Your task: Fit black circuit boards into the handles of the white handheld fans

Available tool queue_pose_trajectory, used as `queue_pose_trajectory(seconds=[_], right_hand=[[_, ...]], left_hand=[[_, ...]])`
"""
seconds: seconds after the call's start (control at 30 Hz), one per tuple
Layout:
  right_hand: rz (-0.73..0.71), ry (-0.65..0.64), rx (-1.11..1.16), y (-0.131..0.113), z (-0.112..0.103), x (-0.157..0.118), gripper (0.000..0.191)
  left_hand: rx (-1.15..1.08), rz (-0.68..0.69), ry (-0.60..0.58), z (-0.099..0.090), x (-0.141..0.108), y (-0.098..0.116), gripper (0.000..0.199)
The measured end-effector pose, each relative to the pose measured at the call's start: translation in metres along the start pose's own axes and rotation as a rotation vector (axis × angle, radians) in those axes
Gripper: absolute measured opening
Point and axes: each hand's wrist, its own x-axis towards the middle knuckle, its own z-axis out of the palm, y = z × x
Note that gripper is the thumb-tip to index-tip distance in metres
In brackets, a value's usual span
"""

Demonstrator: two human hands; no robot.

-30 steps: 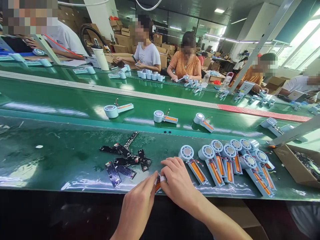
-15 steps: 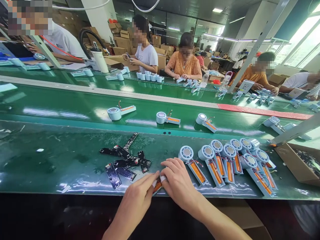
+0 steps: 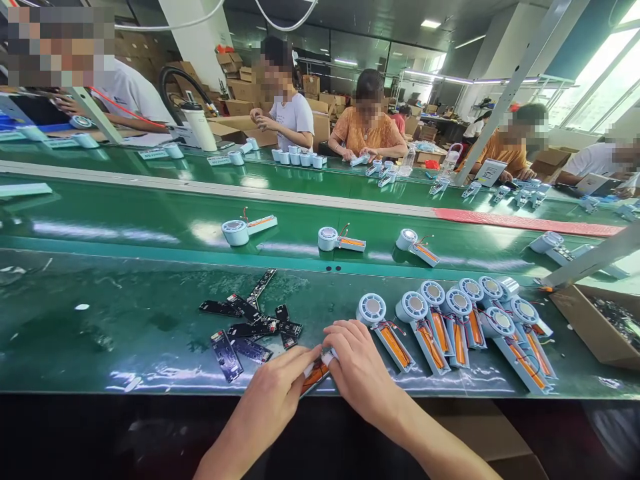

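At the front edge of the bench, my left hand (image 3: 280,385) and my right hand (image 3: 361,370) are closed together on a handheld fan housing (image 3: 316,379). Its orange-filled handle shows between them; the rest of it lies hidden under my fingers. White coverings wrap some fingertips. Left of my hands is a loose pile of black circuit boards (image 3: 253,327), a few showing purple. To the right lies a group of light blue fan housings (image 3: 373,309) with round heads, orange strips in their handles and thin red wires.
Beyond the bench edge, a green conveyor belt (image 3: 280,257) carries more fan housings (image 3: 327,239). A cardboard box (image 3: 590,327) of small parts stands at the right by a slanted metal post (image 3: 590,257). Several people sit across the line, among them one in an orange top (image 3: 383,133).
The fan housings on the belt have shifted slightly right. My hands stay close together, and a little more of the orange handle shows between them.
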Motion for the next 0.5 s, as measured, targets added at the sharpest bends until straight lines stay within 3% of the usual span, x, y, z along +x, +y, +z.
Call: queue_pose_trajectory(seconds=[0.33,0.5], right_hand=[[-0.02,0.003,-0.004,0.002,0.006,0.002,0.025],[-0.016,-0.026,-0.001,0.006,-0.008,0.006,0.024]], left_hand=[[0.02,0.013,-0.09,-0.01,0.005,0.01,0.051],[0.034,-0.077,0.004,-0.001,0.002,0.006,0.045]])
